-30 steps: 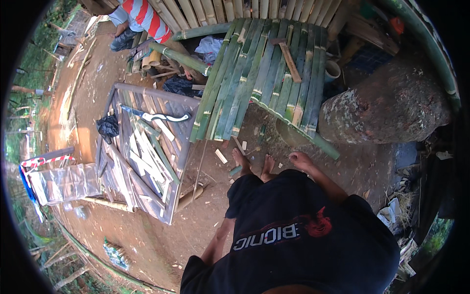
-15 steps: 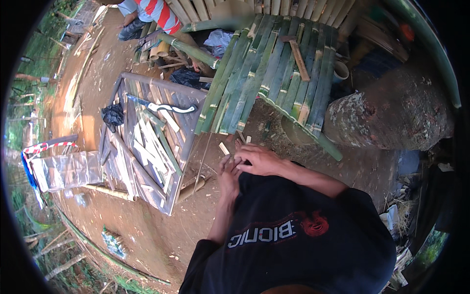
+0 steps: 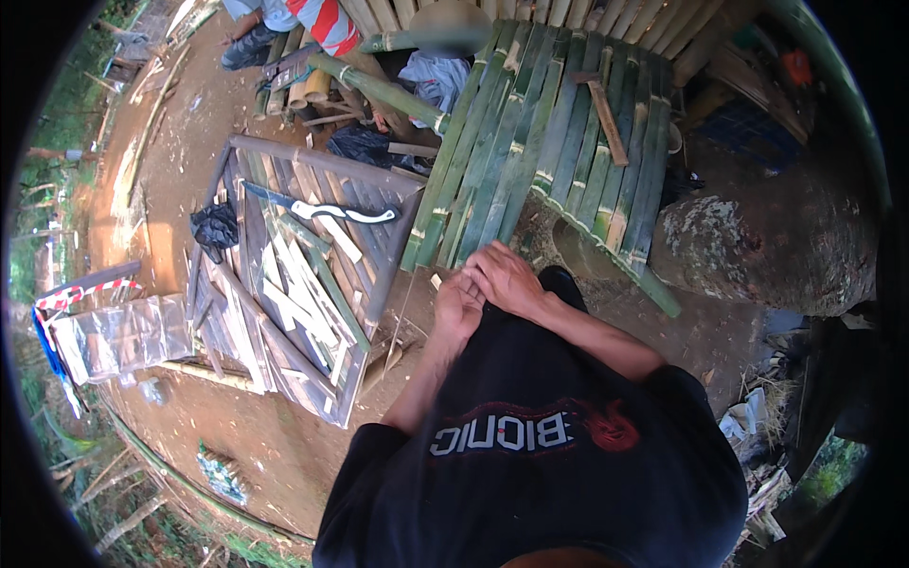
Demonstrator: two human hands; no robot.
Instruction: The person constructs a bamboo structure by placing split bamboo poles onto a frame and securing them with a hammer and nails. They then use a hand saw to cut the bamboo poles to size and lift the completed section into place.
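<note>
Our left hand [image 3: 458, 301] and right hand [image 3: 507, 280], apart a second ago, had met, fingers curled, apparently working together; whether they gripped anything, we couldn't tell. Beyond was the near edge of the green bamboo bench [image 3: 516, 133], a hammer [image 3: 607, 123] toward its far-right corner.

Diffuse daylight is brightening the ground [image 3: 166, 246] at left — a plastic sheet [image 3: 123, 339] is catching pale glare there — while the far right is lying in deep shadow. A blurred patch [image 3: 450, 26] is smearing the top, and fisheye distortion is bending straight edges.
</note>
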